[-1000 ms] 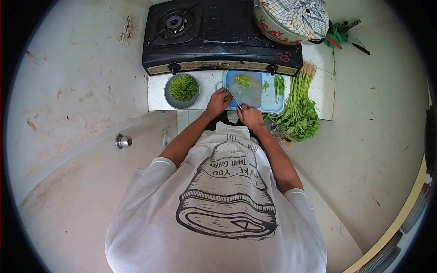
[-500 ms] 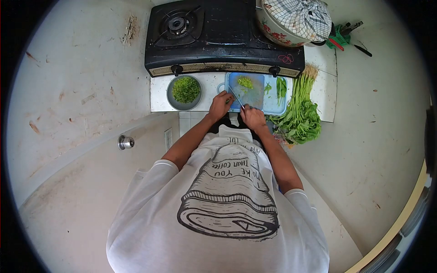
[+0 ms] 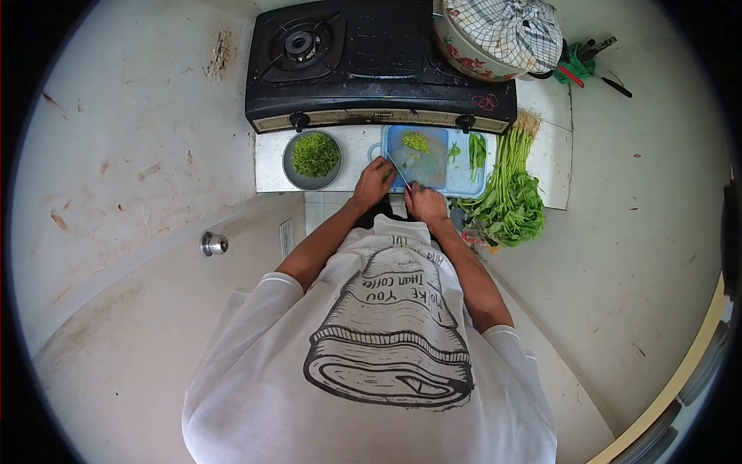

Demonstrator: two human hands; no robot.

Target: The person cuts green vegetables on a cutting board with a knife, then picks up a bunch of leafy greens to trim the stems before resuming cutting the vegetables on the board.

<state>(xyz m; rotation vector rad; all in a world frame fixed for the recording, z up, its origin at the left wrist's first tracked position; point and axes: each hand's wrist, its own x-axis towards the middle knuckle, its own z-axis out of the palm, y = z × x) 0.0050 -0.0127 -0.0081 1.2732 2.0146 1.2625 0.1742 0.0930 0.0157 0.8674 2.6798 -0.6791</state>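
My right hand (image 3: 424, 203) is closed on the handle of a knife (image 3: 399, 170), whose blade slants up and left over the blue cutting board (image 3: 434, 166). Close to the blade, at the board's left edge, my left hand (image 3: 375, 182) is closed on a bit of green stem, mostly hidden by the fingers. Chopped greens (image 3: 416, 141) lie in a small pile on the board. A few whole leaves (image 3: 477, 151) rest at the board's right side. To the left stands a grey bowl (image 3: 313, 183) full of chopped greens.
A black gas stove (image 3: 379, 89) spans the back of the counter, with a cloth-covered pot (image 3: 479, 62) on its right. Leafy greens (image 3: 506, 189) lie right of the board, overhanging the front edge. A green basket (image 3: 573, 63) with utensils stands at the back right.
My right hand and the knife have shifted slightly left, nearer to my left hand. My left hand has barely moved.
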